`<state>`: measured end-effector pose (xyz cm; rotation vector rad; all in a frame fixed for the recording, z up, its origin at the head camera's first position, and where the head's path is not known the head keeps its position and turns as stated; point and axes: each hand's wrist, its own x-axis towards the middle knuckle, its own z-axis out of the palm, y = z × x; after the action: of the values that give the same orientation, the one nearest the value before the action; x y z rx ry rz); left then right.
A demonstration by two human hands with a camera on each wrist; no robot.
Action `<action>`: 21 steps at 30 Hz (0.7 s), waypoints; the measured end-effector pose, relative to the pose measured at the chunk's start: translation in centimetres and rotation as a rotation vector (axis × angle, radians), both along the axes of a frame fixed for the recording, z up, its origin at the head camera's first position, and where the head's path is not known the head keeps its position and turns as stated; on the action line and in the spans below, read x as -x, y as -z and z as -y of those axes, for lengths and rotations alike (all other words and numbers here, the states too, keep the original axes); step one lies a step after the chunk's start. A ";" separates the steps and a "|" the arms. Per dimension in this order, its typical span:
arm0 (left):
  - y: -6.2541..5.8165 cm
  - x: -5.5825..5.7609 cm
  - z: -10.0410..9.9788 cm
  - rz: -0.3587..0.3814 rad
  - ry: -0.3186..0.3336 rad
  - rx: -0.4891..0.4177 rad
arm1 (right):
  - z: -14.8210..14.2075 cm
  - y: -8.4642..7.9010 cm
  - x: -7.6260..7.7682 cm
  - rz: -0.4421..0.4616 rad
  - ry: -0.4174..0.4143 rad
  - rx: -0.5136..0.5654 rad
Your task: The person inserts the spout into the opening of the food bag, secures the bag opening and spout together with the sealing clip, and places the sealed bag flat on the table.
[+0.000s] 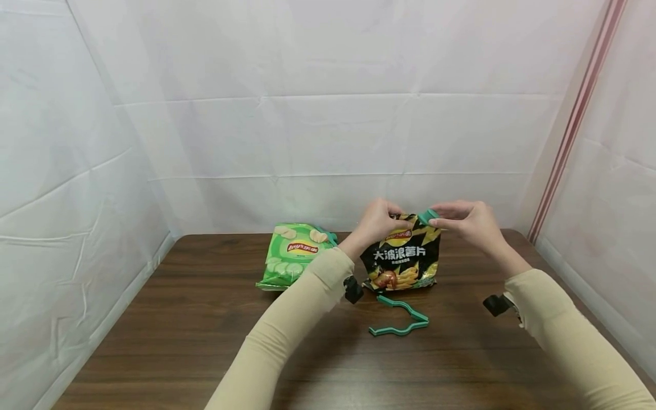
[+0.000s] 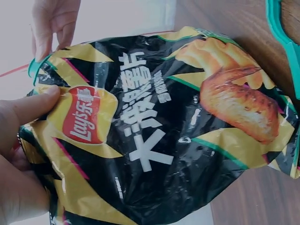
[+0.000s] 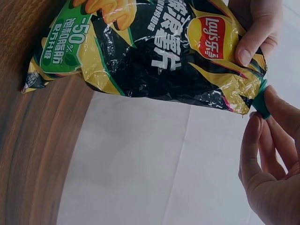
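Note:
A black and yellow Lay's chip bag [image 1: 400, 256] stands upright on the table. My left hand [image 1: 376, 225] grips its top edge near the upper left, thumb on the front face, as the left wrist view shows. At the bag's upper right corner sits a teal clip [image 3: 261, 99], pinched between thumb and fingers of my right hand [image 1: 468, 222]. Most of that clip is hidden, and I cannot tell how far it reaches over the edge. Just in front of the bag lies a second teal clip [image 1: 420, 323], its two arms spread apart.
A green Lay's chip bag [image 1: 292, 256] leans to the left of the black one, with another teal piece [image 1: 328, 234] at its upper right corner. Brown wooden table [image 1: 205, 341] lies underneath. White sheet walls [image 1: 328, 136] enclose the back and sides.

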<state>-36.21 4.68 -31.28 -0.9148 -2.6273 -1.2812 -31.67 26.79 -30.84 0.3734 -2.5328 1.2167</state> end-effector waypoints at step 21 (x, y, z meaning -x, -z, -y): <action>1.0 -0.9 -0.9 -0.104 -0.113 0.005 | -0.3 0.3 0.1 0.022 0.000 0.024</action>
<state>-35.31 5.57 -32.28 -0.7988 -2.5632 -1.1681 -31.77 27.13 -31.14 0.3567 -2.5346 1.2567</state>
